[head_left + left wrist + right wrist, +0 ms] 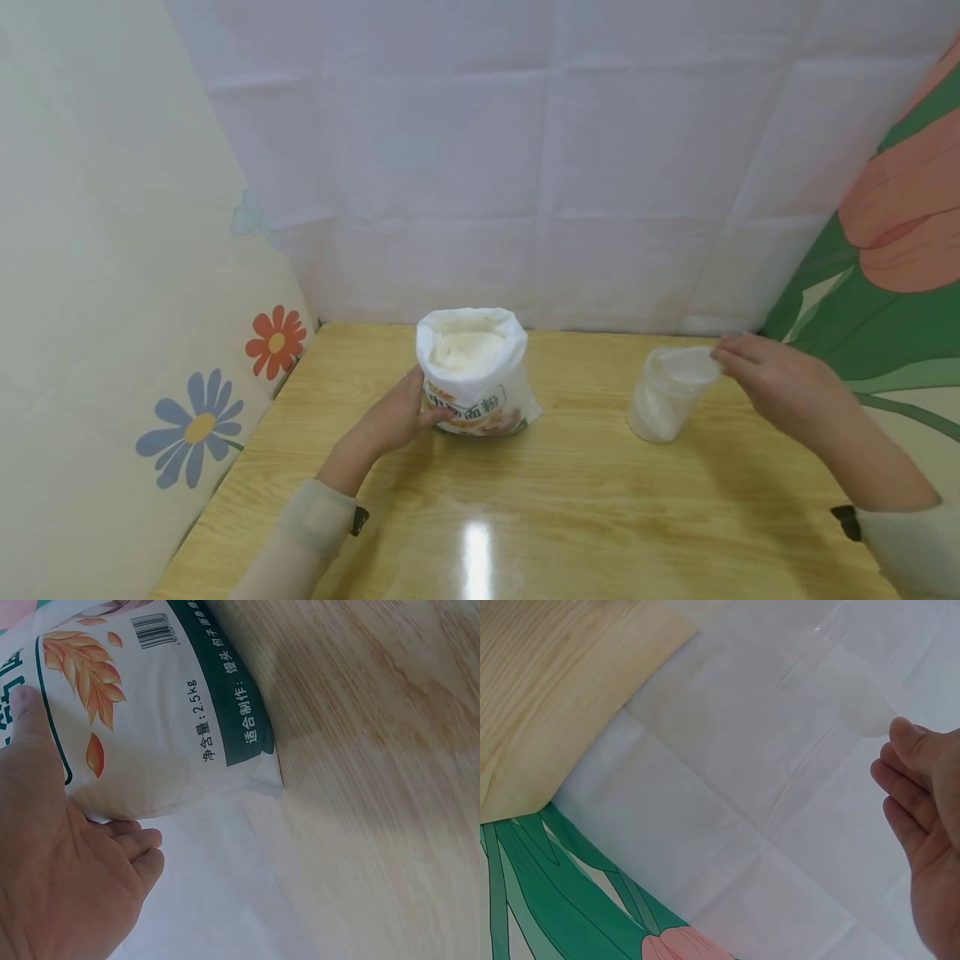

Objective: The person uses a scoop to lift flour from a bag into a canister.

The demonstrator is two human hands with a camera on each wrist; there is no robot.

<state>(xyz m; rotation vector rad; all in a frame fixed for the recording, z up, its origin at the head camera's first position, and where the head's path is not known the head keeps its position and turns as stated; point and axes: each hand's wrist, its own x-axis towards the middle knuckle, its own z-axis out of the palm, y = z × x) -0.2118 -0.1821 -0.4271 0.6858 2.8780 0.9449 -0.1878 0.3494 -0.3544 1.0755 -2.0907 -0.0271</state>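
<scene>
An opened white flour bag [487, 392] stands upright on the table, its top folded outward and pale flour [468, 350] visible inside. My left hand [397, 412] holds the bag's left side, thumb on the printed front. In the left wrist view, the fingers curl at the bag's edge below a wheat picture on the bag [142, 750]. To the right stands a clear plastic jar [652, 408] with something whitish in it. My right hand [780, 383] pinches the edge of a thin translucent lid-like piece [697, 365], which slants over the jar's mouth. The right wrist view shows its rounded edge [866, 712] at the thumb.
The wood-grain table [570, 508] has a bright light reflection near its front. A creased white cloth [450, 167] hangs behind it. Flower-printed panels [97, 275] flank both sides.
</scene>
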